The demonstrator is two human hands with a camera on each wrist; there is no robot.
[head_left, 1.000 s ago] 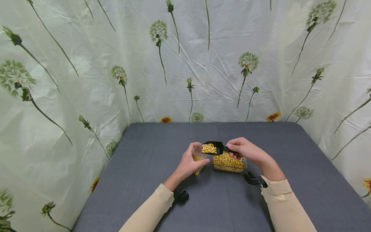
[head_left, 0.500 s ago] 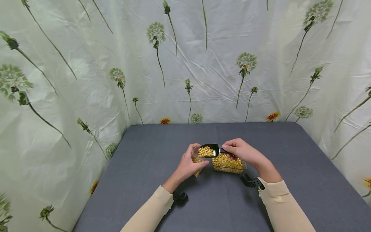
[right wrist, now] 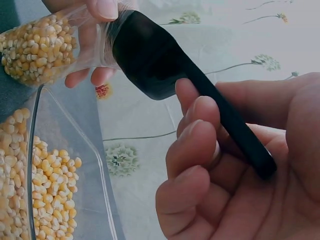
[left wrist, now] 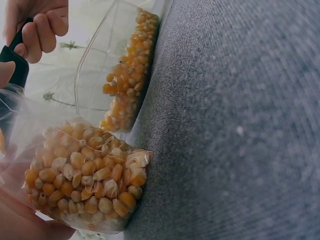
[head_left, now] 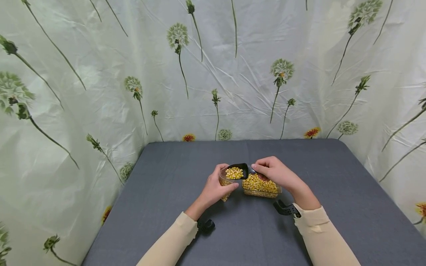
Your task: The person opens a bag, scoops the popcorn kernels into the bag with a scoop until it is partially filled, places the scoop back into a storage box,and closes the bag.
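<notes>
My right hand [head_left: 276, 171] grips the handle of a black scoop [right wrist: 150, 55], which carries a heap of yellow corn kernels [head_left: 234, 173]. The scoop's front lip lies in the mouth of a clear plastic bag [left wrist: 85, 175], partly filled with kernels. Around the bag's upper part curl the fingers and thumb of my left hand [head_left: 214, 186]. The bag's base sits at the cloth in the left wrist view. Just right of the bag stands a clear rectangular container [head_left: 261, 193], holding more corn, below my right hand.
A dark grey cloth covers the table [head_left: 166, 170]. Behind it and along the sides hangs a pale curtain [head_left: 246, 88] with dandelion prints. A black wrist mount [head_left: 286, 208] hangs under my right forearm, and another black mount [head_left: 207, 227] is under the left.
My right hand has moved the loaded scoop a little left, from the bag's right edge to over its mouth. The left hand keeps its hold on the bag.
</notes>
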